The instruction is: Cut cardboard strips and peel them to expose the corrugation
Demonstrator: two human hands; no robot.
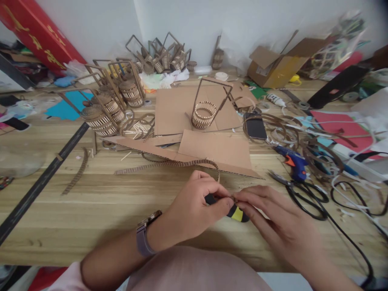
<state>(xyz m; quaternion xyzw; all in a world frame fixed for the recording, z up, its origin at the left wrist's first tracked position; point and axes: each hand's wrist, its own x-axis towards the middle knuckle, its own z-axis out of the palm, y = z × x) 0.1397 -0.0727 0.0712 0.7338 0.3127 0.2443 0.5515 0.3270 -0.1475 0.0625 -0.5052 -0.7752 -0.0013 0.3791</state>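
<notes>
Near the front of the table, my left hand (201,202), with a watch on its wrist, pinches a strip of corrugated cardboard (169,164). The strip stretches out to the left and bends down behind my fingers. My right hand (273,218) meets the left at the fingertips, its thumb and fingers closed on a small brown piece that looks like the strip's end. Under my hands lies a black and yellow object (238,214), partly covered. Beyond the strip are a folded cardboard sheet (216,149) and a small handled bucket (204,117) made of sticks and cardboard.
Scissors (303,194) and a blue glue gun (295,161) lie to the right, among cables and coiled strips. Several finished buckets (131,91) stand at the back left. A phone (255,125) and an open cardboard box (279,64) are farther back.
</notes>
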